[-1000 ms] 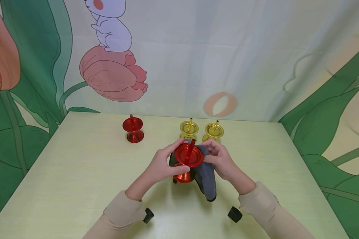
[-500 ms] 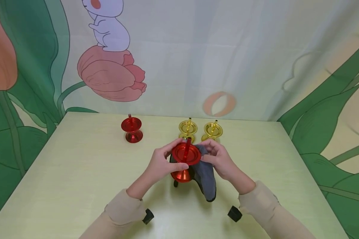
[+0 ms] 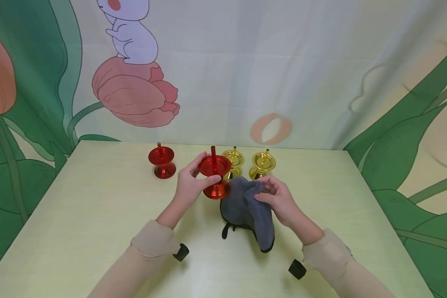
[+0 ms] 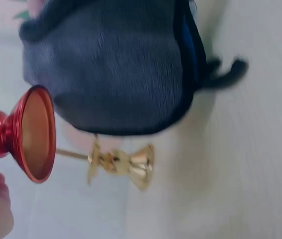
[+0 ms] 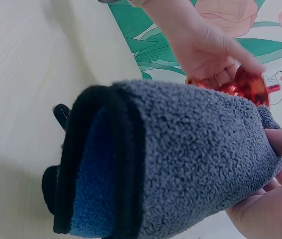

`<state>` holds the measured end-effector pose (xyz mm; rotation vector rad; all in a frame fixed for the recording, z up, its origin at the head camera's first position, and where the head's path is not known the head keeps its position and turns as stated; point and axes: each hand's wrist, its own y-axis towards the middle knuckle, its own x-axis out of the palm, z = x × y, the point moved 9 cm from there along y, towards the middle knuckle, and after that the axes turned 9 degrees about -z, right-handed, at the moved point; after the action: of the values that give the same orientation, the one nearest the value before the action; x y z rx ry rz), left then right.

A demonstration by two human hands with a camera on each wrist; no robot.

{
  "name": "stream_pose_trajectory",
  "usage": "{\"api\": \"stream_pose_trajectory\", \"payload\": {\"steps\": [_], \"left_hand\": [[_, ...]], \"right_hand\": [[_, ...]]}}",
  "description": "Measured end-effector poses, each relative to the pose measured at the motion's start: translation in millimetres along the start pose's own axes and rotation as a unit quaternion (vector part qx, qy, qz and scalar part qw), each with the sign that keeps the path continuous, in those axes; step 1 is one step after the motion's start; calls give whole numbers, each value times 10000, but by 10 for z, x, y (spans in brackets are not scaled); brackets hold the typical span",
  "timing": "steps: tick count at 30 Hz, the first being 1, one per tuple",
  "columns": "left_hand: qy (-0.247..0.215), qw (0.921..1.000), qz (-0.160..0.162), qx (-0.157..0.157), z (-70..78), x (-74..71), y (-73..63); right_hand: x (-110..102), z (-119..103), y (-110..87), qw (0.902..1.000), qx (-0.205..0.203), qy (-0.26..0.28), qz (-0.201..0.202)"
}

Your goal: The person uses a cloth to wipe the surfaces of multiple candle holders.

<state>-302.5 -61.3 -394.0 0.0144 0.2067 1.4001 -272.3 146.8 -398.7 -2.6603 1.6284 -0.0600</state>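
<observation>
My left hand grips a red metal candle holder, with a dish and a thin upright stem on top, holding it above the table. Its hollow flared base faces the left wrist view. A grey cloth with black edging hangs from my right hand, pinched between thumb and fingers. In the right wrist view the cloth's underside shows blue, and a dark loop dangles from its edge. The cloth is apart from the candle holder's base in the left wrist view.
Another red candle holder stands at the back left of the pale table. Two gold candle holders, the nearer-left one partly hidden by the held one and the other on its right, stand near the back edge. A printed curtain hangs behind.
My left hand has lifted the red candle holder out of the cloth, moving it left and toward the back. The cloth now hangs from my right hand alone, which has barely moved.
</observation>
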Motion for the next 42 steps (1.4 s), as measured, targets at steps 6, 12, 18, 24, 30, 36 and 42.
{"api": "stream_pose_trajectory", "payload": {"steps": [6, 12, 18, 24, 30, 36, 42], "left_hand": [[539, 9955, 740, -257, -208, -116, 182], [965, 9871, 1221, -383, -384, -164, 345], [1304, 9795, 1389, -656, -551, -192, 486], [1624, 9706, 1555, -855, -722, -236, 593], [1731, 9652, 1741, -897, -843, -294, 643], [1696, 9629, 1817, -1050, -914, -325, 660], [1676, 9619, 1815, -1169, -970, -337, 671]], "right_hand": [[-12, 22, -26, 10000, 49, -62, 50], [0, -19, -56, 9994, 31, -345, 72], [-14, -29, -85, 9991, 9, -427, 47], [-28, -32, -99, 9990, -19, -453, 28], [-20, -36, -109, 9987, -17, -505, -12], [-11, -42, -121, 9989, -25, -471, -64], [-24, -38, -126, 9988, -42, -478, -48]]}}
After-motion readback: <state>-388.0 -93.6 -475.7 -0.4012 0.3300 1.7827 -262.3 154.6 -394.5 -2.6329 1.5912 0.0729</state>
